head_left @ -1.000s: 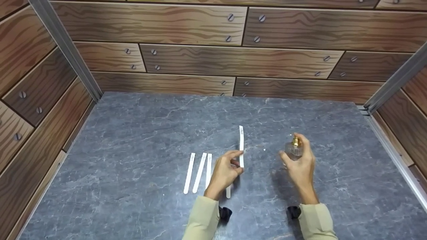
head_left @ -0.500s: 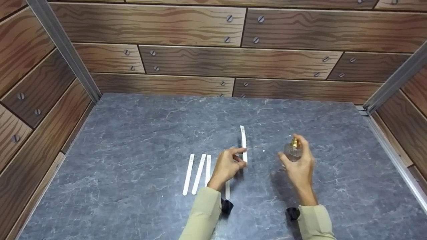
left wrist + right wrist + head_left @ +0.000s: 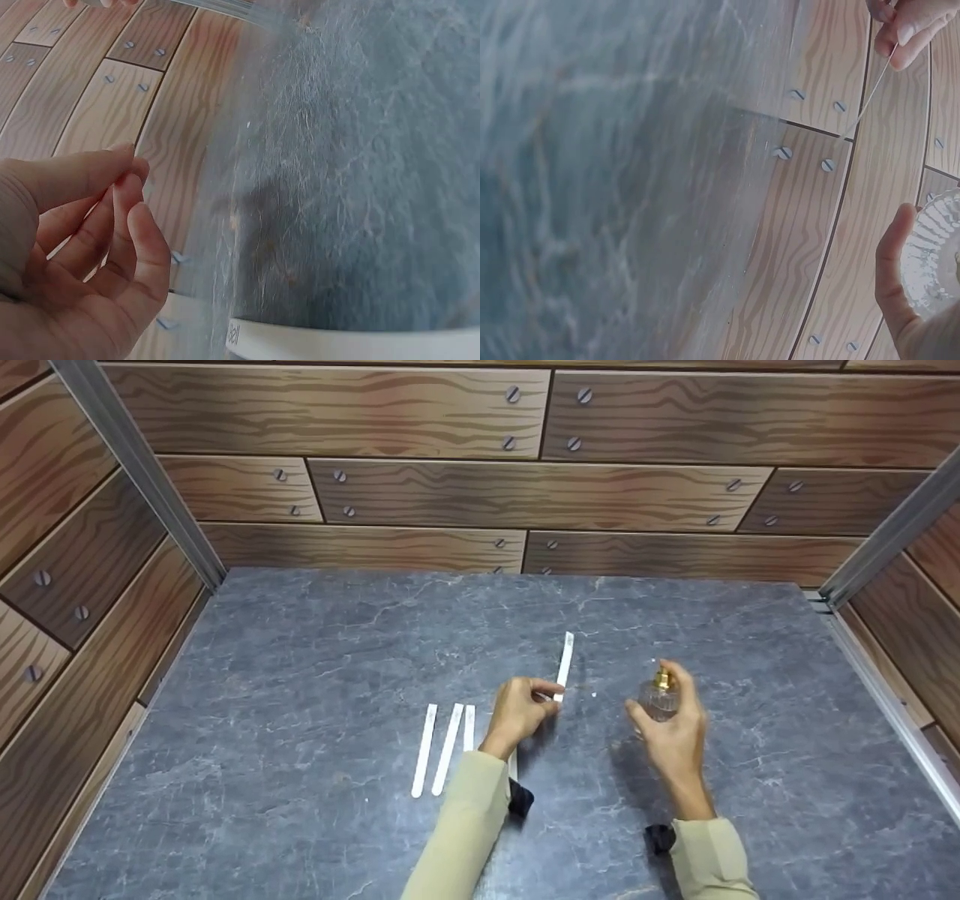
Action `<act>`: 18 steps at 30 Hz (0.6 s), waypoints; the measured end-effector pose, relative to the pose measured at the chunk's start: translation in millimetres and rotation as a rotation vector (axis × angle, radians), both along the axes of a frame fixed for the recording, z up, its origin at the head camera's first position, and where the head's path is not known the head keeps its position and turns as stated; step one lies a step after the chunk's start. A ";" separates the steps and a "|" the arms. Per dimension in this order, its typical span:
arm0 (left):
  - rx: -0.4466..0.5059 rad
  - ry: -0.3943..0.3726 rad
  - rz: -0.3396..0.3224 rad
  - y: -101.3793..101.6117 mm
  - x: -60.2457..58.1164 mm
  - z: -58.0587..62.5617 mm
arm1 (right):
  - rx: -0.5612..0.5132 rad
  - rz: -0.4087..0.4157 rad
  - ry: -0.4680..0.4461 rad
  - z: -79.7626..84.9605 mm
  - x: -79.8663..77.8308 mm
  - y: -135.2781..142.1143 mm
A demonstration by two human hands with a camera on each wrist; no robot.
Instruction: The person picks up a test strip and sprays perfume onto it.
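Note:
Between left thumb and fingers, my left hand [image 3: 519,712] pinches the near end of a white perfume test strip [image 3: 567,656]. The strip points up and away, leaning right, with small writing at its far tip. In the right wrist view the strip [image 3: 868,99] appears edge-on as a thin line. My right hand [image 3: 675,739] grips a clear ribbed glass perfume bottle [image 3: 658,702], its index finger on the gold spray top [image 3: 662,679]. The bottle's ribbed side [image 3: 928,251] shows in the right wrist view. A gap separates strip and bottle.
Several more white test strips [image 3: 424,750] lie on the grey marbled table [image 3: 300,660], left of and below my left hand; my left sleeve [image 3: 465,810] partly covers some. Wood-patterned walls with metal corner posts enclose the table at the back and sides.
My left hand has moved right and slightly away from me, carrying the strip, which now leans right toward the bottle's side. My right hand and the bottle have stayed nearly in place.

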State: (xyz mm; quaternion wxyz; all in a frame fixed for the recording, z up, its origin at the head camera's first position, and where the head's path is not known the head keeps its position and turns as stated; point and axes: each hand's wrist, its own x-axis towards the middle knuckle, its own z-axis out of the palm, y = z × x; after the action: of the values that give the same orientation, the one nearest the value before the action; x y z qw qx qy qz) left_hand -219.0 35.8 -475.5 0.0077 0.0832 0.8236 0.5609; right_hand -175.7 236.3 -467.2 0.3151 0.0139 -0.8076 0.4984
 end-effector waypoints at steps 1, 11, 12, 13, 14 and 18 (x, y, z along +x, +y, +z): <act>0.001 -0.005 0.002 1.3 -1.5 -0.6 | -0.002 -0.001 -0.003 0.1 0.3 -0.2; 0.010 -0.068 0.000 14.4 -13.6 -1.9 | 0.006 0.004 0.005 -1.5 0.2 -0.2; 0.015 -0.077 -0.007 15.5 -14.5 -1.9 | 0.009 0.004 0.004 -1.4 -0.1 -0.3; 0.022 -0.086 -0.014 16.6 -15.5 -2.0 | 0.012 0.005 0.004 -1.3 -0.3 -0.3; 0.029 -0.095 -0.022 17.7 -16.4 -2.0 | 0.015 0.006 0.005 -1.3 -0.6 -0.3; 0.039 -0.135 -0.040 21.5 -19.6 -2.8 | 0.030 0.016 0.015 -1.7 -1.3 0.0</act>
State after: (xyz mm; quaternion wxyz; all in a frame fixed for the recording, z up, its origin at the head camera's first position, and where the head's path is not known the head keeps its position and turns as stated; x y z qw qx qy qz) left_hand -238.6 57.3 -478.3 0.0728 0.0616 0.8084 0.5809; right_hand -177.0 236.3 -468.9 0.3170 0.0287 -0.8125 0.4883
